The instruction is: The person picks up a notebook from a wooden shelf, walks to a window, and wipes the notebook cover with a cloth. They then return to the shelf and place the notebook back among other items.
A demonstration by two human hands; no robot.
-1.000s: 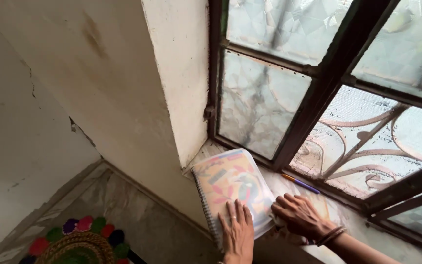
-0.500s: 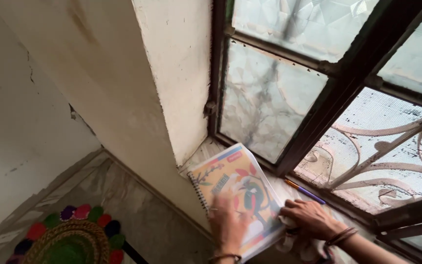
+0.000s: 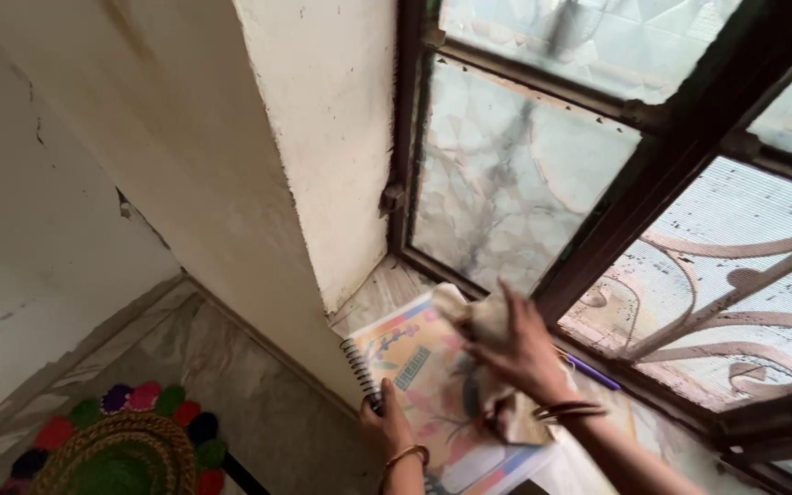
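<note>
On windowsill (image 3: pixel 387 291): notebook (image 3: pixel 433 385), cloth (image 3: pixel 478 321) in right hand (image 3: pixel 520 353)

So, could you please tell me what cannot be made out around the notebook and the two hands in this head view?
- Right hand: motion-blurred, so its grip on the pale cloth is unclear.
- Spiral notebook: the cover's middle is hidden by the right hand and cloth; its near corner is cut by the bottom edge.
- Left hand: only the fingers at the spiral edge show; the rest is cut off below.
- Purple pen: mostly hidden behind the right arm.
</note>
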